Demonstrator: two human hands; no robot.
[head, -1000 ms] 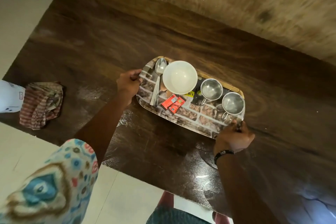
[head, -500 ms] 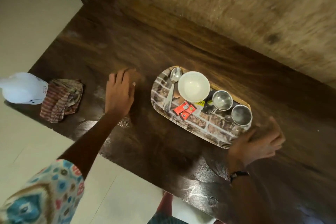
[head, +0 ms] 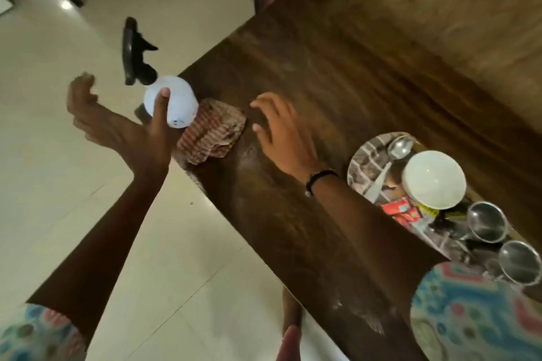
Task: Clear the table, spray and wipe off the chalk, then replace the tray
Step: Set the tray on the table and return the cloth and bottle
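Both hands spread wide: left hand (head: 123, 129) thumb touches the spray bottle (head: 173, 101), right hand (head: 281, 135) holds nothing.

Spray bottle (head: 176, 104) stood at table (head: 337, 73) corner, touching folded cloth (head: 212, 132) to its right. Tray (head: 359, 161) sat well right of cloth; on it lay spoon (head: 397, 149), bowl (head: 434, 180), two cups (head: 487, 226).

Bare table (head: 337, 73) lies open between cloth (head: 211, 138) and tray (head: 363, 155).
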